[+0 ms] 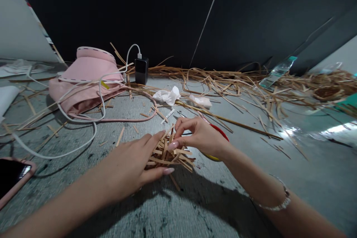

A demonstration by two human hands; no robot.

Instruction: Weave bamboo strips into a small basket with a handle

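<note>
A loose crisscrossed bundle of thin tan bamboo strips [167, 155] lies on the grey concrete floor [178, 208] between my hands. My left hand [129, 165] wraps around its lower left side, with the thumb below and the fingers across the top. My right hand [199, 137] pinches strips at the top of the bundle between thumb and forefinger. A curved red and yellow object [217, 132], perhaps a handle, sits partly hidden behind my right hand. A silver bracelet [275, 202] circles my right wrist.
Long strips lie in a heap [212, 80] along the far side, near a small woven piece [328, 93] and a plastic bottle [277, 73]. A pink cloth item [86, 87], white cable [75, 148], black charger [141, 70], crumpled tissue [166, 96] and pink-cased phone [11, 178] lie around.
</note>
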